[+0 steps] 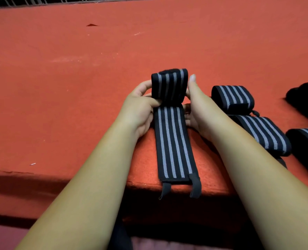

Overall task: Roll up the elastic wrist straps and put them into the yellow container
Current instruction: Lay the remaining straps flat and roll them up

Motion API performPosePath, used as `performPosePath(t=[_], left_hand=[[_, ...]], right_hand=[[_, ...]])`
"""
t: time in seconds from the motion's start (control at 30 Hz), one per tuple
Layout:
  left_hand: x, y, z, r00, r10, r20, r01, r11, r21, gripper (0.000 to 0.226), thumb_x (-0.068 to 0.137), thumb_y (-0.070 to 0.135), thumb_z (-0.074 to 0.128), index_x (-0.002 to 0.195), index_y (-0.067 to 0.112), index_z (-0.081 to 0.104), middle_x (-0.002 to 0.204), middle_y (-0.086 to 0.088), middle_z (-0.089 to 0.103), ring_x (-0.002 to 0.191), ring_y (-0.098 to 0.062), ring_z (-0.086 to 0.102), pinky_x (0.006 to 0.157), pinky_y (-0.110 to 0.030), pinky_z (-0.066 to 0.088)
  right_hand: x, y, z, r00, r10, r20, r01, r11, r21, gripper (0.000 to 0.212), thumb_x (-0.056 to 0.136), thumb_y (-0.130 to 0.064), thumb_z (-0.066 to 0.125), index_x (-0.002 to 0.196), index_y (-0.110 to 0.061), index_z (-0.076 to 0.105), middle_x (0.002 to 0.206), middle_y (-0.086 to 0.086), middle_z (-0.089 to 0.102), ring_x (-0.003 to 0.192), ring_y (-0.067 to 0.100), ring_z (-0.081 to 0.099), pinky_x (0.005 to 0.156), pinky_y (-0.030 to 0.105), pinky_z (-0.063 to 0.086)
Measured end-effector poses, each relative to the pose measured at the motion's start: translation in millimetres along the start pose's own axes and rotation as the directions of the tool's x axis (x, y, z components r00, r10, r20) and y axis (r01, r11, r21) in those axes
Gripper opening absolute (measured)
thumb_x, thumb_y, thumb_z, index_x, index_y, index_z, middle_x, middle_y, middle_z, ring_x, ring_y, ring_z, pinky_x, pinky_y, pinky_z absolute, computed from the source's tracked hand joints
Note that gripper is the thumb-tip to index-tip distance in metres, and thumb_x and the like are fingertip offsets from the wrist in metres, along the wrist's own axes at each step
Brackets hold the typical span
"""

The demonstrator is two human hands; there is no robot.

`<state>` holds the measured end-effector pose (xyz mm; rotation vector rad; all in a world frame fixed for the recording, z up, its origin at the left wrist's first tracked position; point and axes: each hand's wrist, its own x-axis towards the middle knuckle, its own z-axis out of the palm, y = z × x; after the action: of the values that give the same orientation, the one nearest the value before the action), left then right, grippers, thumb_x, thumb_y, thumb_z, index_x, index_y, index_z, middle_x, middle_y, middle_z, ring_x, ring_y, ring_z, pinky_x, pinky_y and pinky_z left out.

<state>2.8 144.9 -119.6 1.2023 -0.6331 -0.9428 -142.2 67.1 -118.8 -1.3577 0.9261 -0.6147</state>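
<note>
Where the red felt-covered worktop fills the view from the left edge, a pale grid of bars runs along its far top-left border, and a dark shadowed drop lies below its near edge. Left hand: fingers curled round the left side of the rolled end, thumb pressed on its lower front. Wrist strap: black with grey stripes, mid-worktop, flat length lying toward the near edge, two dark loops hanging over it, rolled end raised between both hands. Right hand: thumb upright against the rolled end's right side, other fingers curled at the strap's edge. Finished roll: just right of that hand. Second striped strap: nearer, partly behind the right forearm. Third striped piece and a dark bundle: at the right border, cut off.
</note>
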Motion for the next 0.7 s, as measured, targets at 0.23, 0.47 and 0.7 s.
performPosePath(t=[0.23, 0.47, 0.7], left_hand=[[-1, 3, 5, 0.999, -0.031, 0.009, 0.031, 1.0, -0.004, 0.056, 0.096, -0.023, 0.043, 0.126, 0.013, 0.072, 0.088, -0.011, 0.08, 0.072, -0.018, 0.077, 0.065, -0.028, 0.062], [-3, -6, 3, 0.989, -0.142, 0.048, 0.134, 0.98, 0.147, 0.055, 0.113, 0.055, 0.047, 0.133, 0.009, 0.07, 0.129, -0.011, 0.077, 0.117, -0.025, 0.076, 0.102, -0.047, 0.06], [-10, -19, 10, 0.993, 0.033, 0.117, -0.098, 0.785, 0.612, 0.081, 0.106, 0.07, 0.034, 0.174, 0.028, 0.017, 0.174, 0.006, 0.035, 0.159, -0.011, 0.035, 0.132, -0.035, 0.024]], right_hand=[[-4, 0, -5, 0.999, -0.021, 0.04, 0.013, 0.981, 0.194, 0.037, 0.102, -0.05, 0.057, 0.093, -0.017, 0.072, 0.076, 0.007, 0.061, 0.064, 0.02, 0.052, 0.066, 0.034, 0.04], [6, 4, -2, 0.983, -0.098, -0.155, 0.108, 0.993, 0.057, 0.024, 0.075, -0.026, 0.063, 0.083, -0.005, 0.073, 0.085, 0.015, 0.075, 0.081, 0.037, 0.068, 0.083, 0.063, 0.055], [2, 8, 7, 0.982, -0.163, -0.099, 0.176, 0.975, 0.134, 0.026, 0.094, -0.031, 0.063, 0.1, -0.012, 0.081, 0.105, 0.008, 0.083, 0.106, 0.031, 0.079, 0.105, 0.059, 0.058]])
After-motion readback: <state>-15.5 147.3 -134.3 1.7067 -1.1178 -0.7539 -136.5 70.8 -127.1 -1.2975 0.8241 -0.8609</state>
